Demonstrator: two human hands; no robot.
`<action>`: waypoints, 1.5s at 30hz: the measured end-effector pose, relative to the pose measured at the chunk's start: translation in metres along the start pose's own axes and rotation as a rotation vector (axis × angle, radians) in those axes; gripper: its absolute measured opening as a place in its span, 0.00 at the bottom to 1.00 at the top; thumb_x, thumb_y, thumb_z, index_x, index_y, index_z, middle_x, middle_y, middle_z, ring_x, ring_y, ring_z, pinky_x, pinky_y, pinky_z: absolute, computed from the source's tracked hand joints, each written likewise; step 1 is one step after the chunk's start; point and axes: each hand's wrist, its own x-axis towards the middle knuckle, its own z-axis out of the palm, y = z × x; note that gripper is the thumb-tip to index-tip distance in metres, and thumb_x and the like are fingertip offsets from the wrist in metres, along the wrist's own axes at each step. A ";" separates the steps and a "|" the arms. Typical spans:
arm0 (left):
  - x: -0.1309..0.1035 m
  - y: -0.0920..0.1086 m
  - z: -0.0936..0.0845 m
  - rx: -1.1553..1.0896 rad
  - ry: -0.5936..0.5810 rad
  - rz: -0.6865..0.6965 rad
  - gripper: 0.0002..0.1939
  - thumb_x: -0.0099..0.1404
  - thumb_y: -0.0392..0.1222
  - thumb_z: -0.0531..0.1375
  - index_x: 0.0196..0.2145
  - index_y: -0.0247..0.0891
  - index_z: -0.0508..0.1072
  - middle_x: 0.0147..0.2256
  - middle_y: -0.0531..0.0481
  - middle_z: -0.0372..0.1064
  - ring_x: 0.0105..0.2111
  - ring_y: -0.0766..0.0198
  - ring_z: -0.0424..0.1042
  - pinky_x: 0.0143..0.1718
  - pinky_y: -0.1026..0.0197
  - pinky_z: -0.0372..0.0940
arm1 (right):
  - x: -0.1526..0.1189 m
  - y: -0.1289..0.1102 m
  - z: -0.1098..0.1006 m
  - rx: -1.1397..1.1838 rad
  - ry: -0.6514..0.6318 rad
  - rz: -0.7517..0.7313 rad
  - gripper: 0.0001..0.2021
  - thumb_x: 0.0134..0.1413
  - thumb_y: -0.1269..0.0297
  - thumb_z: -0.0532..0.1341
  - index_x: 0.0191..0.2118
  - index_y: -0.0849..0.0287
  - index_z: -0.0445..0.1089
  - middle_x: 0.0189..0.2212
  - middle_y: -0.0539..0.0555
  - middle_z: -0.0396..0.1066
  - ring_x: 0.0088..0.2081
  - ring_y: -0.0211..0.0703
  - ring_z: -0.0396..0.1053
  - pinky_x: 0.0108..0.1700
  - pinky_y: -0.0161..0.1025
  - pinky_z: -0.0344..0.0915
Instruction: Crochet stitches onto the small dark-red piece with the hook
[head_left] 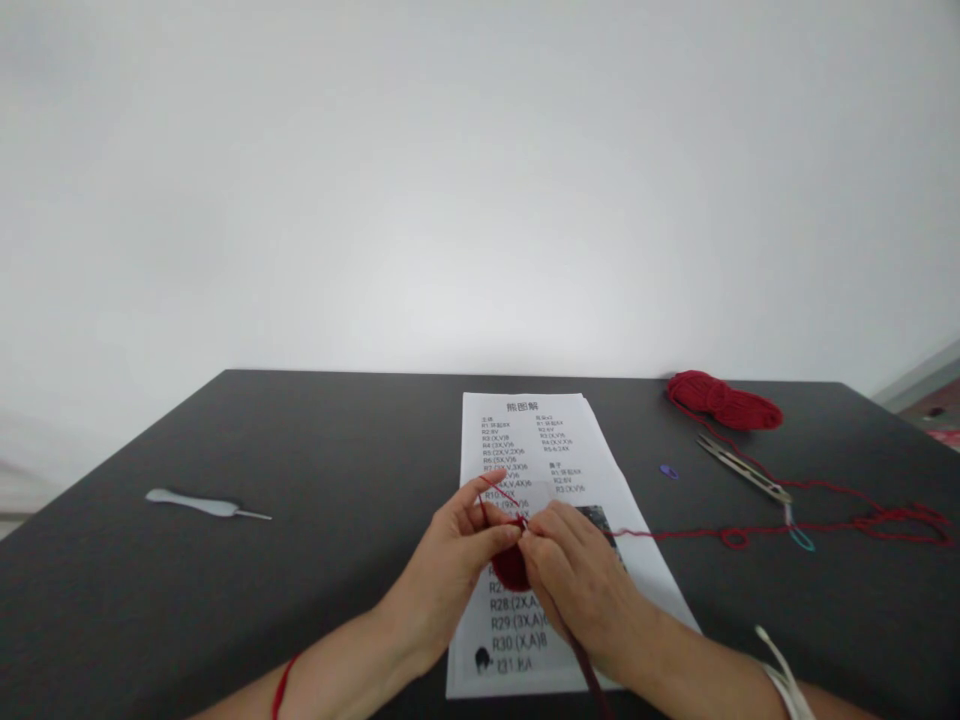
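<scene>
My left hand (457, 550) pinches a small dark red crochet piece (511, 570) between thumb and fingers. A strand of red yarn (499, 487) runs over its raised index finger. My right hand (581, 570) is closed at the right edge of the piece, its fingertips touching the left hand's. It grips what looks like a crochet hook (526, 523), of which only a small glint near the stitches shows; the rest is hidden by the fingers. Both hands are above a printed pattern sheet (525, 685), covering part of its text. A dark red strip (586, 675) hangs below the right hand.
A white-handled crochet hook (199, 503) lies at left on the dark table (322, 430). At right are a red yarn skein (724, 400), yarn scissors (744, 470) with a blue loop (801, 538), a purple stitch marker (668, 471) and loose red yarn (900, 522).
</scene>
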 end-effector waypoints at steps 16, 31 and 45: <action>0.006 0.020 -0.008 0.085 -0.149 0.033 0.24 0.48 0.29 0.65 0.45 0.33 0.69 0.25 0.56 0.68 0.24 0.73 0.65 0.28 0.68 0.58 | 0.007 0.017 -0.020 1.140 0.101 0.729 0.06 0.52 0.68 0.64 0.30 0.56 0.65 0.27 0.46 0.62 0.25 0.33 0.57 0.25 0.32 0.55; 0.008 0.031 -0.020 0.150 -0.365 -0.138 0.23 0.48 0.27 0.64 0.44 0.35 0.72 0.28 0.54 0.68 0.26 0.71 0.67 0.28 0.68 0.59 | 0.017 0.031 -0.039 1.329 -0.071 0.764 0.09 0.43 0.71 0.69 0.25 0.59 0.67 0.25 0.48 0.68 0.22 0.31 0.60 0.22 0.31 0.54; 0.003 0.009 -0.005 0.262 -0.096 0.125 0.24 0.53 0.32 0.63 0.49 0.37 0.66 0.26 0.58 0.66 0.26 0.68 0.67 0.32 0.63 0.60 | 0.024 0.005 -0.012 1.645 0.191 1.085 0.08 0.48 0.67 0.67 0.26 0.59 0.66 0.21 0.48 0.70 0.24 0.34 0.66 0.30 0.33 0.66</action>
